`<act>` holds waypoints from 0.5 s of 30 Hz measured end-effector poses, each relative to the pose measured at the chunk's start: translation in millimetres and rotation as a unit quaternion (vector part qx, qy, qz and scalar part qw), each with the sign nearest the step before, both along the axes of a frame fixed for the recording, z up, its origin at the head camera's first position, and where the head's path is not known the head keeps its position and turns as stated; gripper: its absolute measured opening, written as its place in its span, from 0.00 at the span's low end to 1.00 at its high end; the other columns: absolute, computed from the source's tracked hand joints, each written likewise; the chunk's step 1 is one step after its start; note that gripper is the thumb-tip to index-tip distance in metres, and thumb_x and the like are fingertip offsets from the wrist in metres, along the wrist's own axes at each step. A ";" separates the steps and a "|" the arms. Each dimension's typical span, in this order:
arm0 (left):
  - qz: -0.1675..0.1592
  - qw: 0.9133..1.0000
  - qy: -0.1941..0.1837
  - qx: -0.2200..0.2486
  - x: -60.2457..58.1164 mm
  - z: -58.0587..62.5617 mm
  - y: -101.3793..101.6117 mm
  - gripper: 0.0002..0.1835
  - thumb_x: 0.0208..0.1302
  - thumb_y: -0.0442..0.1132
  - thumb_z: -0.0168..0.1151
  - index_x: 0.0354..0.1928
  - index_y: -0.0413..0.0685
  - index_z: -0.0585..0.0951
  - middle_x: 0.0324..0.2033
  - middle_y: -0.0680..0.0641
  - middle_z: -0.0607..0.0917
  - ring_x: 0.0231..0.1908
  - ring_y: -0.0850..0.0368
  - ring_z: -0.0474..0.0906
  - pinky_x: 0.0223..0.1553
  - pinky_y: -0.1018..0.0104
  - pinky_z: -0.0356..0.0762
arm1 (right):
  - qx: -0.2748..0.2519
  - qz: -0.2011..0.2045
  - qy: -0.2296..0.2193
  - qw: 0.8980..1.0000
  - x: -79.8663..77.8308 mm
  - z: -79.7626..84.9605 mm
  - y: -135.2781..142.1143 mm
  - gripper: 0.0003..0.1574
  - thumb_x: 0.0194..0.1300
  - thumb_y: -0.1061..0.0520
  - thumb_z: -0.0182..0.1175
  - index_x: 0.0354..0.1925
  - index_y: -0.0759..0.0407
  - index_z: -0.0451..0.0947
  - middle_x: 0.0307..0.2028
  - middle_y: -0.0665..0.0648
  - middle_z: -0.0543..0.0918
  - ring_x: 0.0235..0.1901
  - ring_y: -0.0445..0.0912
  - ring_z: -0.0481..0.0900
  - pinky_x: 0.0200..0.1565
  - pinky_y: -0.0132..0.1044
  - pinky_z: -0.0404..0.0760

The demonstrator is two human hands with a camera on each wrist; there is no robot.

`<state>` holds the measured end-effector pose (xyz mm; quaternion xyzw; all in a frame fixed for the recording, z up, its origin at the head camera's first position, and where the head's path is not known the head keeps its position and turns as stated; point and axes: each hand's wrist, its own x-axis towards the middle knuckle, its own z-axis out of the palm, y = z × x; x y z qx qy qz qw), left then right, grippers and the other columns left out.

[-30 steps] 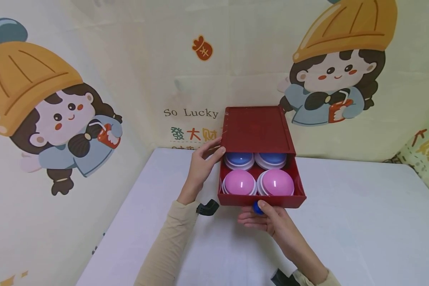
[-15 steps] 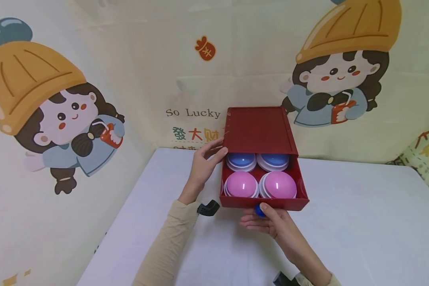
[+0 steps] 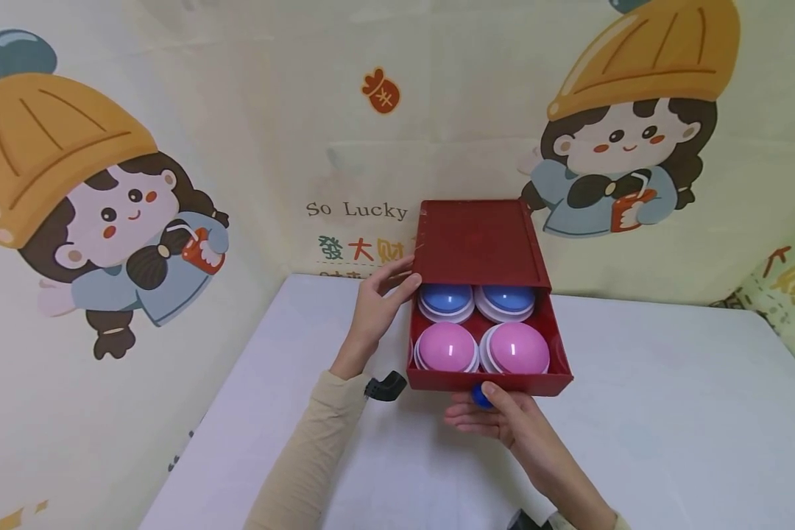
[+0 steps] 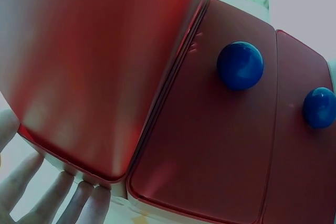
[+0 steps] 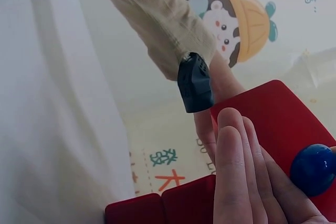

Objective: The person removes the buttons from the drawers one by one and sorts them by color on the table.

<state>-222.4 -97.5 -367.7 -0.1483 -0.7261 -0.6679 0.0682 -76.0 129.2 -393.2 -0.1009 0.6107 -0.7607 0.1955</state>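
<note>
A red cabinet (image 3: pixel 483 243) stands at the back of the table with its top drawer (image 3: pixel 430 380) pulled out toward me. In the drawer sit two round white pieces with pink domed tops (image 3: pixel 520 347) and, behind them, two with blue domed tops (image 3: pixel 445 297). My right hand (image 3: pixel 503 416) pinches the drawer's round blue knob (image 3: pixel 482 396) under the thumb, other fingers straight. At the cabinet's left side, my left hand (image 3: pixel 374 309) touches it with extended fingers. In the left wrist view, two dark red fronts (image 4: pixel 205 129) each carry a blue knob (image 4: pixel 240 65).
The white table (image 3: pixel 662 397) runs under the cabinet and both arms. Close behind, a printed cloth (image 3: pixel 464 110) hangs as a backdrop. Dark wrist cameras (image 3: pixel 386 386) stick out from both wrists.
The drawer has slid a little farther out toward me, with my right hand and the knob moving along. More of the domed pieces shows. My left hand stays at the cabinet's side.
</note>
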 end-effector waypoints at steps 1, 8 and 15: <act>0.000 1.000 0.000 -0.001 -0.2 -0.4 0.2 0.23 0.66 0.48 0.66 0.62 0.58 0.79 0.56 0.51 0.82 0.57 0.55 0.78 0.54 0.60 0.82 | -0.001 -0.001 -0.003 1.000 0.4 0.1 0.0 0.34 0.81 0.47 0.40 0.58 0.80 0.71 0.45 0.58 0.89 0.46 0.56 0.87 0.52 0.39 0.83; 0.002 1.000 0.001 -0.003 -0.7 -1.2 0.6 0.22 0.67 0.48 0.65 0.62 0.59 0.79 0.56 0.52 0.82 0.57 0.55 0.78 0.54 0.60 0.82 | -0.004 -0.002 -0.009 1.000 3.4 0.1 0.1 0.34 0.80 0.48 0.41 0.58 0.79 0.71 0.46 0.59 0.88 0.45 0.54 0.88 0.53 0.40 0.83; 0.003 1.000 0.000 -0.004 -0.3 -1.7 0.3 0.22 0.67 0.47 0.65 0.63 0.58 0.79 0.57 0.52 0.81 0.57 0.55 0.77 0.54 0.60 0.82 | 0.000 0.000 -0.009 1.000 5.9 -1.0 -0.3 0.34 0.81 0.48 0.40 0.58 0.80 0.70 0.45 0.57 0.89 0.45 0.53 0.88 0.52 0.38 0.83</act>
